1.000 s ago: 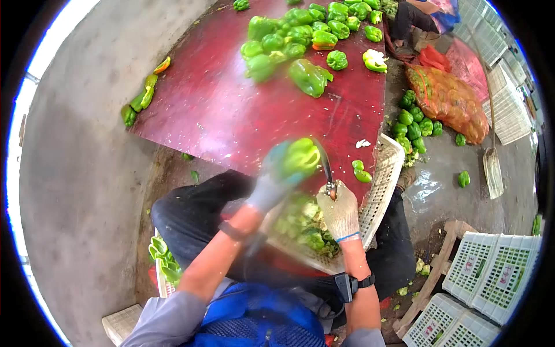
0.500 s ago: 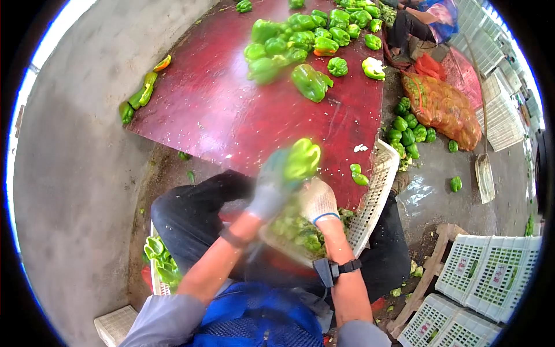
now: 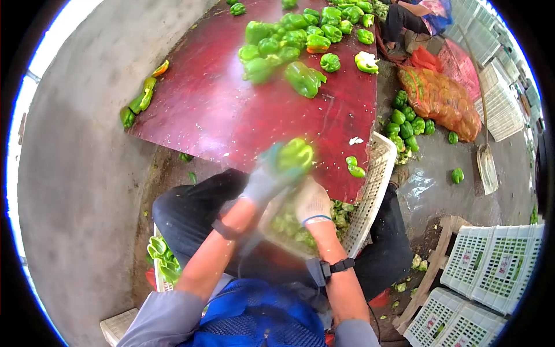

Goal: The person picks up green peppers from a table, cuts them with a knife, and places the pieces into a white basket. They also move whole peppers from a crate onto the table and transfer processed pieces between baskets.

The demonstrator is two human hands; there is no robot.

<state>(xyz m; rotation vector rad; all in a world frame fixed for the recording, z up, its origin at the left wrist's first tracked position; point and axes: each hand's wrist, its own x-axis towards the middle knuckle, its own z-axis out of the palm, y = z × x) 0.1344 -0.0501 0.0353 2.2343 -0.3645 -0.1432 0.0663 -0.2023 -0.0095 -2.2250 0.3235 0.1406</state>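
My left hand point(image 3: 261, 178), in a grey and green work glove, is closed around a green bell pepper point(image 3: 296, 155) above the near edge of the red table. Close beside the pepper, at its lower right, is my right hand point(image 3: 314, 201) in a white knit glove. Its fingers curl inward, and whatever they hold is hidden and blurred. Below both hands, pale green scraps point(image 3: 292, 228) lie in a white plastic crate point(image 3: 377, 184) between my legs. Pepper pieces point(image 3: 355, 168) rest on the table near the crate.
Many green peppers point(image 3: 283, 43) are heaped on the red table point(image 3: 231, 124). Cut peppers point(image 3: 164, 259) fill a crate at my left. Rightward are a full mesh sack point(image 3: 442, 107), loose peppers point(image 3: 407, 128), a shovel point(image 3: 487, 169), stacked crates point(image 3: 485, 260) and a seated person point(image 3: 413, 20).
My left hand and the pepper have shifted slightly left, and the right hand has stayed close beside them. The whole view has moved a little.
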